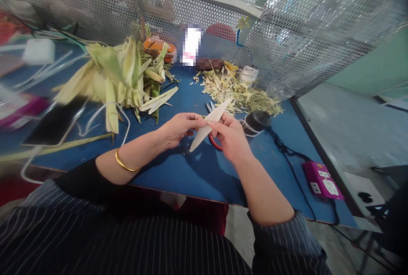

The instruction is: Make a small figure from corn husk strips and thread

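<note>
A pale, pointed strip of corn husk [213, 118] is held slantwise above the blue table between my two hands. My left hand [184, 128] pinches it near its middle from the left side. From the right, my right hand [232, 135] grips the same husk with the thumb on top and the fingers behind it. Below the husk lies a pair of scissors [215, 143] with red handles, partly hidden by my right hand. A dark spool of thread [256, 123] stands just right of that hand.
A heap of corn husks [123, 75] lies at the left, near a dark phone [55, 122] and white cable. Husk scraps [236, 90] are piled at the back. A purple packet [322, 180] and black cords lie at the right. A perforated metal screen [204, 7] bounds the table's back.
</note>
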Demonstrator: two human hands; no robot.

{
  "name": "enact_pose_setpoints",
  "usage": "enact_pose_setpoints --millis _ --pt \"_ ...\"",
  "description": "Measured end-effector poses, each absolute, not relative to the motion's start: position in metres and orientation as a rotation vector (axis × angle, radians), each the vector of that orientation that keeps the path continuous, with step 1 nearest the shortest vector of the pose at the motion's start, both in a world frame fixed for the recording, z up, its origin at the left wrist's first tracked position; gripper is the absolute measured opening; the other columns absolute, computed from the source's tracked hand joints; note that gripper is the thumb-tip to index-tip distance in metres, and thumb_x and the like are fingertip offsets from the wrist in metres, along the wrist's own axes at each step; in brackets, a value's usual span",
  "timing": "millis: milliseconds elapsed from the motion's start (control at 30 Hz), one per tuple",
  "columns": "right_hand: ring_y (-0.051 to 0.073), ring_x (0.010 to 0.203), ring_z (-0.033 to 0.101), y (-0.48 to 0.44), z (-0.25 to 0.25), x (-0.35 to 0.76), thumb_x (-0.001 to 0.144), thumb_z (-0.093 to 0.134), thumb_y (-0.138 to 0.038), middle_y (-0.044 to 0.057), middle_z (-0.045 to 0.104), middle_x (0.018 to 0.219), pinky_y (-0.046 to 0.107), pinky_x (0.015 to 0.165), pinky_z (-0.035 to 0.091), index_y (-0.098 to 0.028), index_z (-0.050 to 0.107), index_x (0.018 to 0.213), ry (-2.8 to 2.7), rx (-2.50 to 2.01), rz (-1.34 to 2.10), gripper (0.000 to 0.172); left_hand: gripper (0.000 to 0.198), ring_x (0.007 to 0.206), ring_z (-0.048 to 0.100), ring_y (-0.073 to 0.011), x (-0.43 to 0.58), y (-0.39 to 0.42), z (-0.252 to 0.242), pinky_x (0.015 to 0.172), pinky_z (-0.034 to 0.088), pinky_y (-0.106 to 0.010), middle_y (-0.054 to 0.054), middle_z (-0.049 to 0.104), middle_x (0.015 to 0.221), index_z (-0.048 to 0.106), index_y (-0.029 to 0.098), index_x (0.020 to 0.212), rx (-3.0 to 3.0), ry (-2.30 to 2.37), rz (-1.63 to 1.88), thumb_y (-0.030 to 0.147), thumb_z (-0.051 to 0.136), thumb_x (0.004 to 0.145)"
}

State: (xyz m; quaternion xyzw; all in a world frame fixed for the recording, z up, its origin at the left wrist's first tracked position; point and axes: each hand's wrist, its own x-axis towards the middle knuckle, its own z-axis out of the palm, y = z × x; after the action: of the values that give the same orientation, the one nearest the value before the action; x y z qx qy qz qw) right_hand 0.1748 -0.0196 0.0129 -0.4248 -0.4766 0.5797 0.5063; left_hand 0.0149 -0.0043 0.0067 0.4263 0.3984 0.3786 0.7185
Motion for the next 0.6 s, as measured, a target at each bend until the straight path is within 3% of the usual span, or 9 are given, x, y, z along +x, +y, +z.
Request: enact_pose_setpoints --millis 200,400,600 --pt "0.012 0.069 0.056 -0.0199 0.0078 0.174 0.069 0.074 -0.032 0.0 0.064 0.076 0.029 0.067 0.045 -0.02 0.067 0.083 -1.18 -1.067 1.42 0.02 0.022 0.061 0.048 -0.008 0.016 -0.0043 0.0053 0.059 0.037 -0.025 0.001 0.056 0.067 0.057 0.016 0.067 1.116 0.934 0.956 0.031 0.072 0.071" --pt "0.009 0.057 0.049 -0.0179 0.0072 0.1742 0.067 0.076 -0.028 -0.003 0.06 0.069 0.024 0.052 0.038 -0.02 0.062 0.084 -1.161 -1.078 1.406 0.023 0.021 0.058 0.049 -0.0071 0.0177 -0.0052 0.0105 0.057 0.04 -0.023 0.002 0.053 0.064 0.052 0.017 0.069 1.138 0.951 1.027 0.029 0.068 0.075" --pt "0.008 0.06 0.05 -0.0205 0.0084 0.1732 0.072 0.071 -0.027 -0.001 0.062 0.073 0.024 0.056 0.042 -0.018 0.067 0.086 -1.189 -1.047 1.39 0.017 0.021 0.052 0.049 -0.0062 0.0192 -0.0061 0.0128 0.05 0.039 -0.022 0.004 0.053 0.06 0.05 0.017 0.072 1.16 0.974 1.066 0.029 0.066 0.078"
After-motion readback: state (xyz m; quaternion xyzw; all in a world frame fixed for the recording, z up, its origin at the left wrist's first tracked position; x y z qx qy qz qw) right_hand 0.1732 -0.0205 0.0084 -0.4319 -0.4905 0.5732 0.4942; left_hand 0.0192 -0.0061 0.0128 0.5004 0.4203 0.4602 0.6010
